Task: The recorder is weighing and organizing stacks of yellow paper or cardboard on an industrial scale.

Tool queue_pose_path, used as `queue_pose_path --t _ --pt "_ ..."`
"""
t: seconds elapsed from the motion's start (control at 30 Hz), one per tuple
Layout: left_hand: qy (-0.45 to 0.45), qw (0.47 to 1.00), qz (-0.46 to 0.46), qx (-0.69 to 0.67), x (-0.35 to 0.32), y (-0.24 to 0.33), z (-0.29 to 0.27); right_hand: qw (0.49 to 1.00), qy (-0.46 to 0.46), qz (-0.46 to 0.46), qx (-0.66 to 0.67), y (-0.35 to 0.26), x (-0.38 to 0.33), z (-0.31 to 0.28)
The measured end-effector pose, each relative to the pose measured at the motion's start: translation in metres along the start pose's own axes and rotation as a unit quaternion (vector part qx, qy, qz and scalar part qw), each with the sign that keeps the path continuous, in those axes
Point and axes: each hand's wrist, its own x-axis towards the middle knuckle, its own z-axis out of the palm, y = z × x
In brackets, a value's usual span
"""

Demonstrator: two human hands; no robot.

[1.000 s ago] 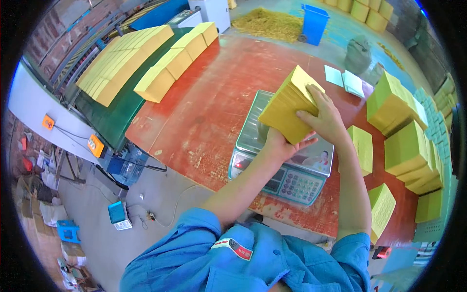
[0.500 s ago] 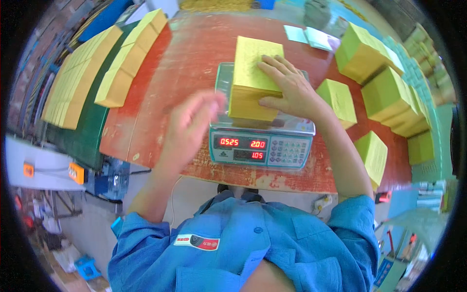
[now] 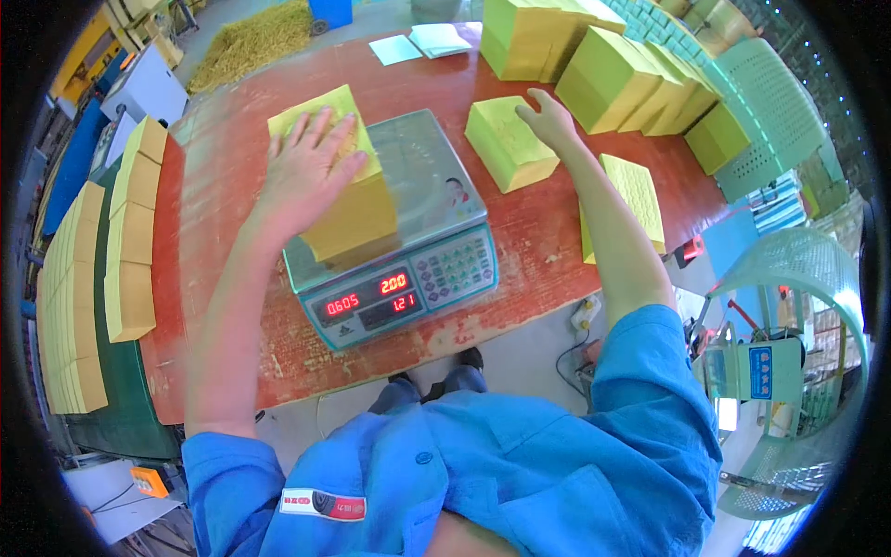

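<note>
A tall stack of yellow paper sheets (image 3: 357,218) stands on the left part of the metal pan (image 3: 418,176) of a digital scale. My left hand (image 3: 311,162) lies on top of this stack, fingers spread flat, thumb near its edge. Red digits glow on the scale's front panel (image 3: 371,302), beside a keypad. My right hand (image 3: 554,123) reaches over the right side of the table, at the far right corner of a lower yellow paper stack (image 3: 510,139). Its thumb and fingers are apart; whether they touch that stack I cannot tell.
Another yellow stack (image 3: 631,204) sits under my right forearm. Larger paper stacks (image 3: 603,79) stand at the back right, near a green perforated basket (image 3: 775,111). Pale sheets (image 3: 418,45) lie at the far edge. Rows of yellow blocks (image 3: 130,241) line the left side.
My right hand has left the stack on the scale and moved right to another stack. My left hand has come down onto the scale's stack. The view has swung right; the display digits differ.
</note>
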Motion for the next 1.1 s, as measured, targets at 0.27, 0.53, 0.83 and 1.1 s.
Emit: queue_pose_path --t 0.27,0.53,0.83,1.1 --pt "0.182 0.928 0.093 -0.312 -0.059 0.156 0.001 0.979 -0.148 0.084 0.112 0.036 -0.008 0.02" --pt "-0.351 0.473 -0.32 -0.742 -0.133 0.276 0.138 0.984 -0.166 0.06 0.013 -0.019 -0.161 -0.028" --pt "-0.095 0.3 -0.375 -0.872 -0.179 0.314 0.152 0.98 -0.169 0.063 0.08 -0.006 -0.276 -0.083" --pt "-0.025 0.368 -0.378 -0.849 -0.18 0.331 0.117 0.98 -0.12 -0.155 -0.003 -0.006 -0.271 -0.141"
